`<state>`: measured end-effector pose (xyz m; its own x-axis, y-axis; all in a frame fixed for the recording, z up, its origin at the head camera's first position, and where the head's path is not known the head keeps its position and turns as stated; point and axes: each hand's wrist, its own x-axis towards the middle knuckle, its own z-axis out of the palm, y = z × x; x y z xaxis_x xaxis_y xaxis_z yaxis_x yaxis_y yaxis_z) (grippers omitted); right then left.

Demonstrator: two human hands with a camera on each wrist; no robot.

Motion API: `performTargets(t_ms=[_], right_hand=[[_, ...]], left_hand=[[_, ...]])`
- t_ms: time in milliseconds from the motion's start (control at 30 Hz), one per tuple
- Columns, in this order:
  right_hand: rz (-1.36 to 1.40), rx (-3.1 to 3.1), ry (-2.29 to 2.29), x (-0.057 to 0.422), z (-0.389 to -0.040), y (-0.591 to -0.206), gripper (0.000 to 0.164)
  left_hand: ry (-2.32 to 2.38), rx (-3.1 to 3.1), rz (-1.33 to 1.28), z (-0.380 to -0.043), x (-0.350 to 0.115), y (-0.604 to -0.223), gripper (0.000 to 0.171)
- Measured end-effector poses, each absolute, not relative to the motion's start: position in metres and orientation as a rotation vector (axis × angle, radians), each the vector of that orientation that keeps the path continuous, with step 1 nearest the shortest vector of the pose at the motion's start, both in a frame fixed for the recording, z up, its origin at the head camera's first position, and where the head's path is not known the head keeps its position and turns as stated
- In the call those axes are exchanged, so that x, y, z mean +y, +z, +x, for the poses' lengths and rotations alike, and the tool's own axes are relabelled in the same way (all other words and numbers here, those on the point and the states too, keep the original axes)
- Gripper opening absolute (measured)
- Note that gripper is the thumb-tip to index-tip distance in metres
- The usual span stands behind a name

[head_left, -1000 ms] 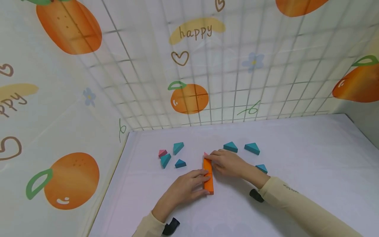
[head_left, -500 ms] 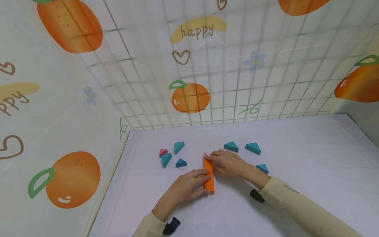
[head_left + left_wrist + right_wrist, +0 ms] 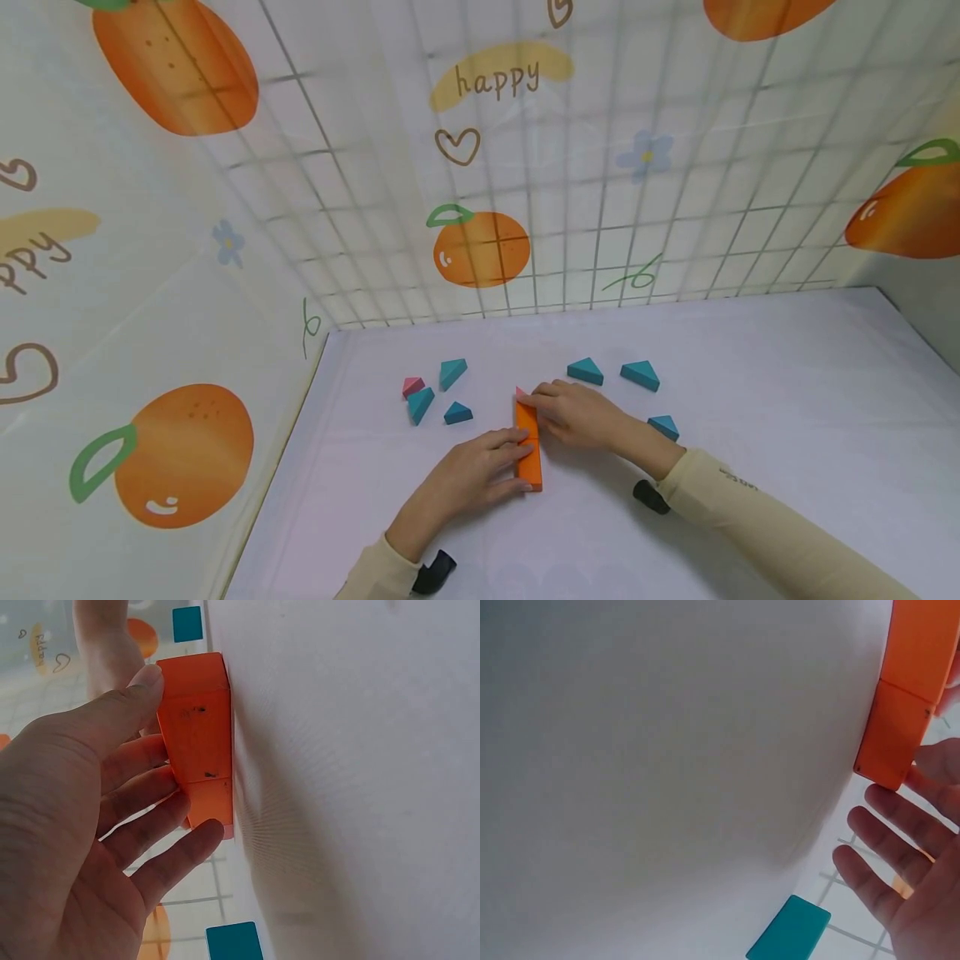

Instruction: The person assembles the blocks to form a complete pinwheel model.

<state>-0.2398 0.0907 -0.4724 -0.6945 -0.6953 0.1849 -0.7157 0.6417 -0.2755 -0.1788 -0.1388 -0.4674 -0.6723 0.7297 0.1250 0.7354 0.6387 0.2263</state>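
We can make out just one change, and a slight one: the head view itself has shifted. Compared with a second ago, the printed wall (image 3: 480, 250) and the back left corner of the worktop (image 3: 765, 375) show a shade further right and higher; against half a second ago, we see them slipped a hair back to the left. The left hand (image 3: 474, 473), the right hand (image 3: 576, 412), the orange blocks (image 3: 532, 470) and the teal wedges (image 3: 453, 373) ride along sideways with that drift of our view.
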Motion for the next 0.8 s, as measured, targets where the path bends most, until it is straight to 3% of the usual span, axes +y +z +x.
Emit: performTargets(t_ms=[800], right_hand=[[1.207,-2.792,0.468,0.0907,-0.2365,-0.4717,0.044]], left_hand=[[-0.431,-2.805,-1.270,-0.1786,-0.1399,-0.4687,0.053]])
